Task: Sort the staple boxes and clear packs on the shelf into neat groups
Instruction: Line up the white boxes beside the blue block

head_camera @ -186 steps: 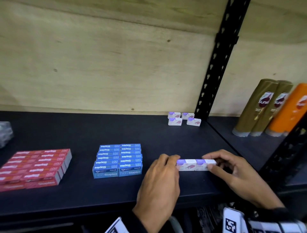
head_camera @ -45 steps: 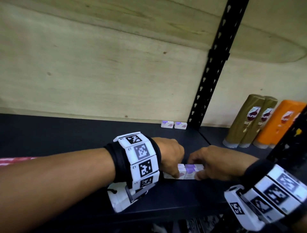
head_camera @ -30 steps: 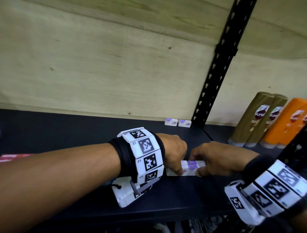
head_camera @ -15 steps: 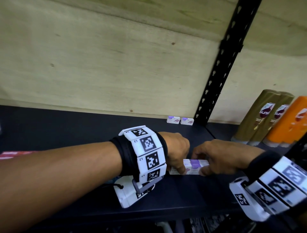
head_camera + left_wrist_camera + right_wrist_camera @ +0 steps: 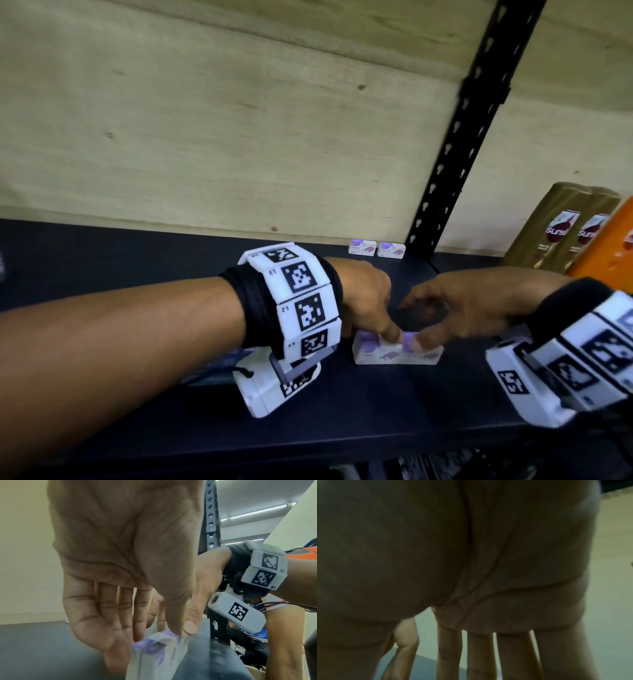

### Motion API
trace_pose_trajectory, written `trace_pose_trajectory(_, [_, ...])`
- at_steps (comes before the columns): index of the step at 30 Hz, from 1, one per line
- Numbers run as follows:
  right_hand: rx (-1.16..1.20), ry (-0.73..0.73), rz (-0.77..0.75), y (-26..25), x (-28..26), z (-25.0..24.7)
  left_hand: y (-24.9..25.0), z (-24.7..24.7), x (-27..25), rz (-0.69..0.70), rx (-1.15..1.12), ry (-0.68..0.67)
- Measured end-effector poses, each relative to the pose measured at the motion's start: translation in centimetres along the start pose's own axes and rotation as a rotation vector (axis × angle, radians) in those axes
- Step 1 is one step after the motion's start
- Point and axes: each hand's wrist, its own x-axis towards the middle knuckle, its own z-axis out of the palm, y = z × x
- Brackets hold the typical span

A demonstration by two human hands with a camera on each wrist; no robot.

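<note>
A short row of white-and-purple staple boxes (image 5: 387,356) lies near the front edge of the dark shelf (image 5: 376,418). My left hand (image 5: 376,322) hangs over its left part. In the left wrist view the straight fingers (image 5: 137,622) drop along the far side of the boxes (image 5: 154,658) and the thumb rests on top. My right hand (image 5: 445,318) touches the top of the row with its thumb only, its other fingers raised and spread. The right wrist view shows only the dim palm of the right hand (image 5: 488,561) and straight fingers.
Two more white-and-purple boxes (image 5: 376,248) sit at the back by the black upright post (image 5: 455,164). Blue staple boxes (image 5: 219,365) peek out behind my left wrist. Gold shampoo bottles (image 5: 561,233) and an orange bottle (image 5: 616,246) stand on the shelf to the right.
The right hand's fingers have lifted off the row and spread, leaving only the thumb on it. The left hand stays on the boxes, which have not visibly moved.
</note>
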Motion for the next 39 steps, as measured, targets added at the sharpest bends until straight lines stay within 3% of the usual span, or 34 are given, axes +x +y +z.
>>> trace_pose_trajectory(8, [0.088,0.180,0.093,2.6,4.8,-3.9,-2.3,-3.1,2.3,-0.061,0.109,0.088])
trace_pose_trajectory(17, [-0.046,0.131,0.349,4.8,11.5,-4.5,-7.1,-4.0,6.4,-0.144,0.200,0.124])
trace_pose_trajectory(32, [-0.116,0.186,0.231,7.6,18.7,-6.5,-8.9,-4.2,16.1,-0.139,0.337,0.178])
trace_pose_trajectory(39, [-0.185,0.166,0.202,7.0,18.9,-6.9,-8.7,-4.5,16.9,-0.130,0.304,0.186])
